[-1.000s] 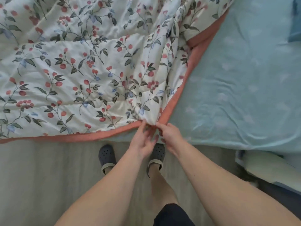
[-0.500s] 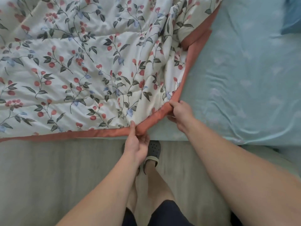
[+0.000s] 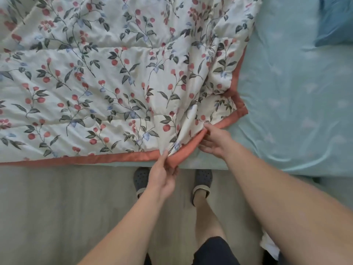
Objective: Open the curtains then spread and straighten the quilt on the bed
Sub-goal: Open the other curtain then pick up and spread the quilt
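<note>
Sliding farther along the coral border, the right hand (image 3: 214, 140) pinched it nearer the corner while the left hand (image 3: 163, 175) kept its pinch; the quilt (image 3: 107, 88) lay wider across the bed (image 3: 290, 104).

The right hand (image 3: 214, 141) has slid rightward along the quilt (image 3: 114, 83) border, drawing it out.

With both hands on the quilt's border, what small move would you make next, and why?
Probably draw the right hand rightward along the coral border, while the left hand holds its pinch. The quilt is bunched into folds between the hands, and bare blue sheet lies uncovered to the right.
</note>
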Available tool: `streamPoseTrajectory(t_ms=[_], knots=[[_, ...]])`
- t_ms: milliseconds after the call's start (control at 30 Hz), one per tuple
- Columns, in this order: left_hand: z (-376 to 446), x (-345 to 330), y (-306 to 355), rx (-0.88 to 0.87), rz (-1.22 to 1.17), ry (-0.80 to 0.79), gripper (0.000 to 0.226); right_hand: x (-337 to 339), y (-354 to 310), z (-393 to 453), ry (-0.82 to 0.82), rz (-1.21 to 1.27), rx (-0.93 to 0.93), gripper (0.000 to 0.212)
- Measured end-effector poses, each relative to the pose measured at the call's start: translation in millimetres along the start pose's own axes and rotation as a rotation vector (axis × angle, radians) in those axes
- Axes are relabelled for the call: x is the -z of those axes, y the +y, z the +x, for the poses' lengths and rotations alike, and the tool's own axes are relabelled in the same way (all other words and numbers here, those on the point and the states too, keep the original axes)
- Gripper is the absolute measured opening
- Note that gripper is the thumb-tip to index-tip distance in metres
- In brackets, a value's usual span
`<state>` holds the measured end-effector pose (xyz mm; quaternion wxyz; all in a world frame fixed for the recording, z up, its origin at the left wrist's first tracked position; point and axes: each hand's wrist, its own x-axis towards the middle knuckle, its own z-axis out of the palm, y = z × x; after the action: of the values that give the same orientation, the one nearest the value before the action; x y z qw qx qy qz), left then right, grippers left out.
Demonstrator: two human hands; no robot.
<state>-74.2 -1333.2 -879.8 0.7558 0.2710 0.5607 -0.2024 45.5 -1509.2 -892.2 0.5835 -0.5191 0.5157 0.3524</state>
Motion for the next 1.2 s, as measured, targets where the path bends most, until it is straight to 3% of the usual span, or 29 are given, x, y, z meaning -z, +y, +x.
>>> streamPoseTrajectory(t_ms=[100,200,333,433,600,667,733,833,933,1067,1200], knots=[[12,-5,-7,-0.013,-0.067,0.021,0.017,22,-15,32,0.007,0.157,-0.035,0.027],[19,-16,-27,-0.034,-0.111,0.075,0.026,53,-10,37,0.002,0.251,-0.005,0.020],[9,-54,-72,0.021,0.052,0.048,0.032,112,36,13,0.053,-0.043,0.078,0.008],[-4,-93,-104,0.066,0.178,-0.027,0.022,154,67,-14,-0.060,-0.035,-0.013,0.009],[-10,-136,-127,0.099,-0.061,-0.045,0.013,208,36,8,-0.095,0.430,0.009,0.019],[-9,-141,-129,0.079,-0.083,-0.049,0.017,218,10,21,-0.081,0.594,0.042,0.033],[-7,-138,-130,0.058,-0.063,-0.033,0.020,217,-8,29,-0.064,0.694,0.053,0.040],[-5,-132,-131,0.050,-0.027,-0.033,0.023,213,-15,27,-0.040,0.681,0.065,0.032],[-11,-130,-136,0.072,-0.013,-0.062,0.036,229,2,20,0.007,0.681,0.115,0.031],[-15,-124,-151,0.049,0.070,0.008,0.039,266,38,-12,0.203,0.745,0.125,0.021],[-18,-113,-167,0.010,0.158,0.076,0.032,305,71,-30,0.317,0.796,0.172,0.037]])
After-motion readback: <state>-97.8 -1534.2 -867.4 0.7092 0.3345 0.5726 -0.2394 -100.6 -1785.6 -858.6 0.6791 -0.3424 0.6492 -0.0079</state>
